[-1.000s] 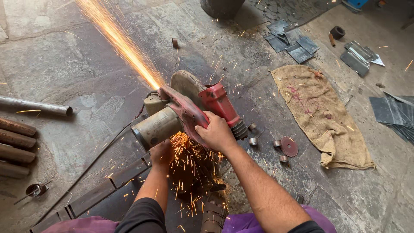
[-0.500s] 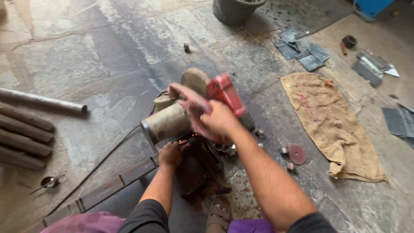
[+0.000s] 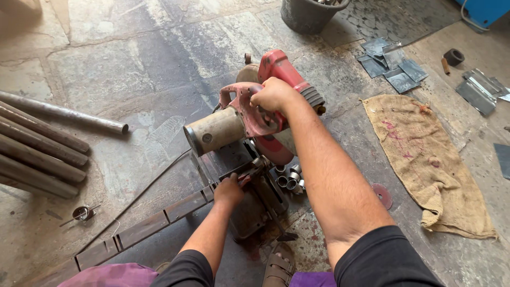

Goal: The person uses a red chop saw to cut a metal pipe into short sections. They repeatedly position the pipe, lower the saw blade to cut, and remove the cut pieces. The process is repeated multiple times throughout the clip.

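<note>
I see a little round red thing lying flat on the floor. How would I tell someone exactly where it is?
Find the red chop saw in the middle, then the burlap sack spread out on the stone floor beside it. Between them, just past the person's right forearm, lies the worn red cutting disc: flat, thin and round, unlike the shiny short tube pieces by the saw.

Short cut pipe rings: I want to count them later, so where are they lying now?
In the head view the cut pipe rings lie in a small cluster on the floor just right of the chop saw base, below its blade, left of the red disc.
</note>
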